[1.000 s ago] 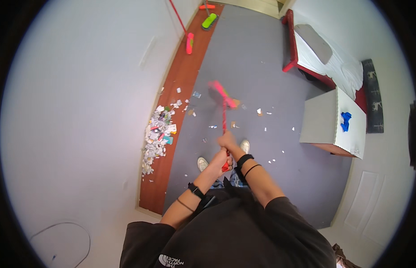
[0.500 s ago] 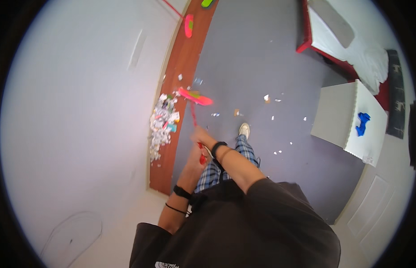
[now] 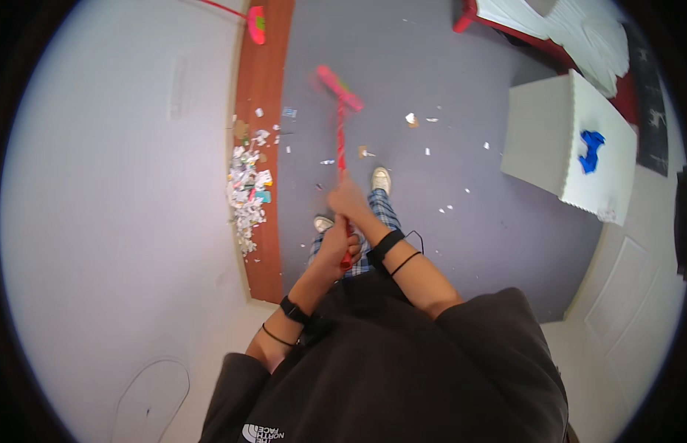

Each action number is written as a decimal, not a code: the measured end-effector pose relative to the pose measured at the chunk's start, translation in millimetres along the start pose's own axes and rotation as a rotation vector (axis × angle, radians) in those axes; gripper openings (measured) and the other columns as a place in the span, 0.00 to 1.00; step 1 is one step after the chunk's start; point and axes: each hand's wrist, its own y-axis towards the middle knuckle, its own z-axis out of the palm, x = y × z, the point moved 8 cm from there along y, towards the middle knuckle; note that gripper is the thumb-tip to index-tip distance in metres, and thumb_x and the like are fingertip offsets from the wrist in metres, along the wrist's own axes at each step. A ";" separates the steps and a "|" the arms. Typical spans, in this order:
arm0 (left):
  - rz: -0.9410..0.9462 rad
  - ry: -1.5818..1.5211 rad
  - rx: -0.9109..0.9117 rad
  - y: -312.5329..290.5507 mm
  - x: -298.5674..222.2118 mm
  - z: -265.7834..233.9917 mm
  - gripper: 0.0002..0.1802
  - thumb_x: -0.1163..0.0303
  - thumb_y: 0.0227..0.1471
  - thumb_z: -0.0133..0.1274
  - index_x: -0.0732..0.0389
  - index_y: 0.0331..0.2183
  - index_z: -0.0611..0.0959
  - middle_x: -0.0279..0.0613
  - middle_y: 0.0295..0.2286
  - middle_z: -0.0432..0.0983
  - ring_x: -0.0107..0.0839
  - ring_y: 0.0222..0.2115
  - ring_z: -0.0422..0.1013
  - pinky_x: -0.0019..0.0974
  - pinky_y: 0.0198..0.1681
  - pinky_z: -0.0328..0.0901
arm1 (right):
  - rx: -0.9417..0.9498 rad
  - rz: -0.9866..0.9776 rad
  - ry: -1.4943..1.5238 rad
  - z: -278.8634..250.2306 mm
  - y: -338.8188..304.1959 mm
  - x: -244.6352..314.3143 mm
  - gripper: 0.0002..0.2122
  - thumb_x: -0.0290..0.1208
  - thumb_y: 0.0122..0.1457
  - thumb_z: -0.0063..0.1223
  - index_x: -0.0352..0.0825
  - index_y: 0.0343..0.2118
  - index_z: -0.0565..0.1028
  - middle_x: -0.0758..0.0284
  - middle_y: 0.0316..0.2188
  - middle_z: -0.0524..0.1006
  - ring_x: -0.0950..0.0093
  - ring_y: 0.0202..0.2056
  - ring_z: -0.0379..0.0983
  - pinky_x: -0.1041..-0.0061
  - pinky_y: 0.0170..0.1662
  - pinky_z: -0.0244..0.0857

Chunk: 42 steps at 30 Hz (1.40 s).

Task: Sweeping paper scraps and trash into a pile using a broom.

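While the left hand (image 3: 333,249) and the right hand (image 3: 348,199) both keep their grip closed around the red broom (image 3: 340,140) in the centre of the frame, its pink head, blurred at upper centre, could make trouble, I think: too wide a swing leftward may scatter the paper heap (image 3: 245,188); pulled carelessly back, it may knock the right shoe (image 3: 381,180).

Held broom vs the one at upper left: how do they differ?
The held broom is gripped by the left hand and right hand; the wall-side broom is in neither.
The held broom's head is blurred, over grey floor; the wall-side broom's head is sharper, over the brown strip.
The held broom's handle end shows; the wall-side broom's handle leaves the picture at the top.
Both: red handle, pink head with green.
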 end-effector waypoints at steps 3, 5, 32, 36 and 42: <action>-0.126 0.128 0.219 32.2 32.5 66.6 0.20 0.46 0.55 0.31 0.51 0.24 0.63 0.23 0.10 0.50 0.16 0.08 0.49 0.23 0.09 0.47 | -0.203 0.101 -0.113 -92.3 5.9 -50.9 0.26 0.27 0.43 0.43 0.24 0.48 0.57 0.43 0.31 0.72 0.49 0.35 0.69 0.58 0.38 0.63; -0.278 0.091 0.356 52.1 50.1 100.2 0.19 0.48 0.56 0.31 0.52 0.24 0.63 0.23 0.10 0.51 0.17 0.08 0.50 0.24 0.10 0.47 | -0.301 0.204 -0.119 -134.4 8.9 -78.9 0.26 0.27 0.43 0.44 0.23 0.47 0.57 0.43 0.31 0.72 0.50 0.35 0.70 0.60 0.38 0.64; 0.043 -0.157 0.047 -71.4 99.3 -211.0 0.18 0.54 0.58 0.26 0.51 0.23 0.63 0.24 0.10 0.53 0.16 0.07 0.51 0.24 0.08 0.48 | 0.167 0.005 0.107 233.9 -131.5 -50.4 0.20 0.29 0.40 0.48 0.27 0.39 0.68 0.44 0.35 0.71 0.51 0.41 0.68 0.63 0.43 0.63; -0.053 -0.143 0.187 -54.6 116.0 -202.8 0.17 0.55 0.57 0.28 0.52 0.22 0.62 0.24 0.10 0.52 0.17 0.07 0.50 0.25 0.08 0.47 | -0.187 0.024 -0.121 169.5 -136.8 -76.5 0.19 0.30 0.43 0.45 0.28 0.40 0.67 0.47 0.32 0.72 0.54 0.37 0.70 0.62 0.39 0.63; -0.110 -0.220 0.172 -6.9 107.1 -224.7 0.16 0.54 0.57 0.32 0.54 0.25 0.63 0.25 0.10 0.53 0.16 0.08 0.52 0.23 0.09 0.47 | 0.054 0.140 -0.172 217.8 -92.3 -101.9 0.21 0.31 0.43 0.46 0.26 0.41 0.66 0.45 0.35 0.71 0.54 0.41 0.68 0.65 0.42 0.63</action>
